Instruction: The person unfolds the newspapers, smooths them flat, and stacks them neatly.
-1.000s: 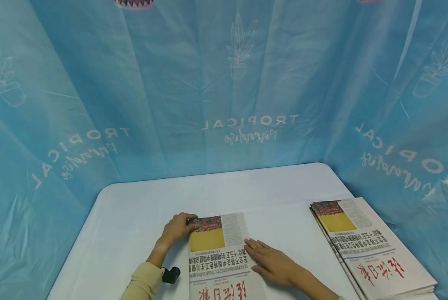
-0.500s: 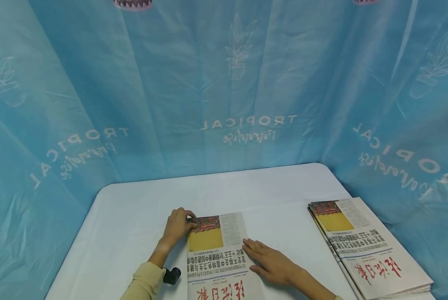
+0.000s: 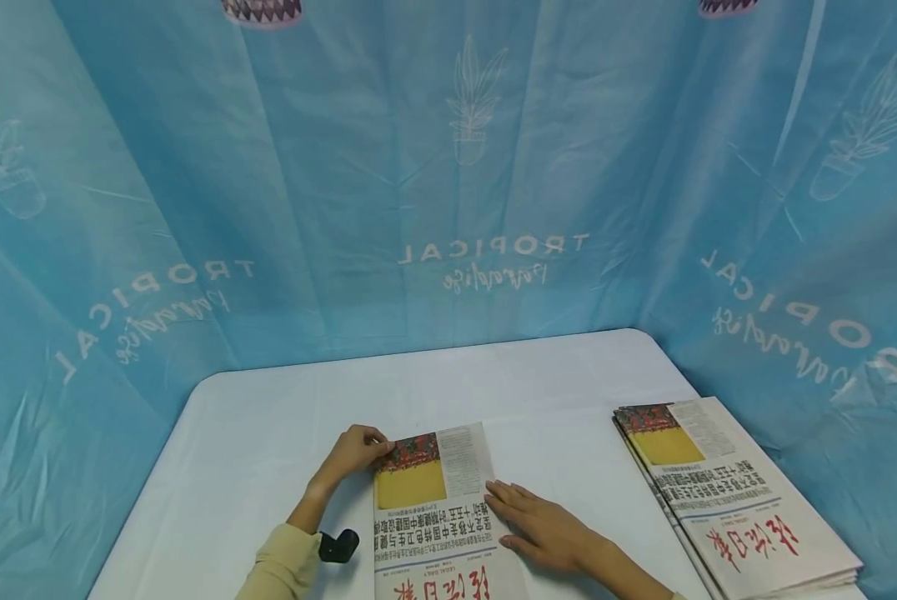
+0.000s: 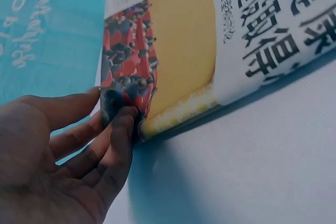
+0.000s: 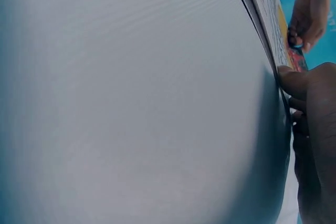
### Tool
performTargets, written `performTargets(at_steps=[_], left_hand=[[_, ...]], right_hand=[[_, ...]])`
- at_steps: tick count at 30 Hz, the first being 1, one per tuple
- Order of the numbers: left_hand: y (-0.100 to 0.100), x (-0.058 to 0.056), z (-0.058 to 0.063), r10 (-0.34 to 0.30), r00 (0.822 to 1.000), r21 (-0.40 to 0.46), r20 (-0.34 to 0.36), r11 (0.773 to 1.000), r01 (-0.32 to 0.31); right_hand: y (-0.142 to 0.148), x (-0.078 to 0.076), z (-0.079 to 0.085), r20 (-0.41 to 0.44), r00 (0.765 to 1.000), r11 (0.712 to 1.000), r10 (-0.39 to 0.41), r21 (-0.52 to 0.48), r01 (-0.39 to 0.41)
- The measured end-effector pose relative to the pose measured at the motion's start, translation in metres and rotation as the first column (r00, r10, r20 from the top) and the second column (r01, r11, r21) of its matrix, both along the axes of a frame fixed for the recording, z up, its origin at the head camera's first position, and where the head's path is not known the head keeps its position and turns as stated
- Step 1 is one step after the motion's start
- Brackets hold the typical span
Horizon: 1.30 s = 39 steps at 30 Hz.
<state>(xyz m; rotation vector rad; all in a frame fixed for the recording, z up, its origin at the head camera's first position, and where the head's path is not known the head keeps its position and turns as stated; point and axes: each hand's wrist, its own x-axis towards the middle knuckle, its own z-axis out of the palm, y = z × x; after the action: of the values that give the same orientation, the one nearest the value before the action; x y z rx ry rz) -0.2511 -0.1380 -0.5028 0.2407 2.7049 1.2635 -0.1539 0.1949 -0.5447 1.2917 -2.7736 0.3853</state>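
Observation:
A folded newspaper [image 3: 418, 542] with a yellow and red picture in its far left corner lies on the white table in the head view. My left hand [image 3: 351, 454] pinches that corner; in the left wrist view, the fingers [image 4: 122, 135] bend round the newspaper [image 4: 184, 40], with a fingertip on the picture. Against the right edge rests my right hand [image 3: 542, 525], its fingers extended and touching the margin. The right wrist view shows the right thumb [image 5: 294, 81] at the paper's edge, while the other fingers are dark and partly hidden.
A stack of similar folded newspapers [image 3: 734, 500] lies at the table's right side. Blue printed curtain [image 3: 448, 183] surrounds the back and sides of the white table [image 3: 283, 417]. A black wrist camera [image 3: 339, 546] sits on the left forearm.
My left hand shifts slightly at the corner, and the dark spot seen between its fingers before is no longer visible. The right hand stays against the right edge. The head view shifts a little.

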Motion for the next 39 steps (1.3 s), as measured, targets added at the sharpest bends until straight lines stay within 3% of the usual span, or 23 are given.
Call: performTargets(at_steps=[7, 13, 16, 19, 23, 28, 33, 39], left_hand=[[-0.008, -0.004, -0.004, -0.015, 0.995, 0.161, 0.100, 0.987, -0.001], [-0.013, -0.004, -0.006, -0.045, 0.984, 0.301, 0.172, 0.954, -0.009], [-0.015, -0.003, -0.006, -0.056, 0.980, 0.328, 0.189, 0.945, -0.009], [-0.015, -0.002, -0.007, -0.059, 0.977, 0.345, 0.207, 0.938, -0.016], [-0.016, -0.001, -0.007, -0.041, 0.974, 0.369, 0.223, 0.928, -0.045], [-0.019, 0.003, -0.007, -0.037, 0.973, 0.378, 0.226, 0.924, -0.053], [-0.021, 0.006, -0.002, -0.075, 0.961, 0.375, 0.265, 0.926, -0.031], [-0.023, 0.012, 0.001, -0.093, 0.950, 0.367, 0.298, 0.930, -0.025]], right_hand=[[0.002, -0.002, 0.006, -0.042, 0.999, 0.994, -0.005, -0.106, 0.001], [0.001, -0.006, 0.011, 0.070, 0.995, 0.956, -0.071, -0.279, 0.088], [0.000, -0.008, 0.008, 0.097, 0.989, 0.944, -0.109, -0.303, 0.133], [-0.003, -0.009, 0.003, 0.074, 0.991, 0.963, -0.112, -0.237, 0.126], [-0.008, -0.007, -0.001, 0.020, 0.999, 0.995, -0.025, -0.095, 0.027], [-0.012, -0.006, -0.002, -0.043, 0.998, 0.999, 0.043, 0.028, -0.041], [-0.010, -0.008, -0.001, -0.065, 0.997, 0.997, 0.039, 0.070, -0.034], [-0.010, -0.009, -0.005, -0.076, 0.997, 0.998, 0.034, 0.048, -0.031]])
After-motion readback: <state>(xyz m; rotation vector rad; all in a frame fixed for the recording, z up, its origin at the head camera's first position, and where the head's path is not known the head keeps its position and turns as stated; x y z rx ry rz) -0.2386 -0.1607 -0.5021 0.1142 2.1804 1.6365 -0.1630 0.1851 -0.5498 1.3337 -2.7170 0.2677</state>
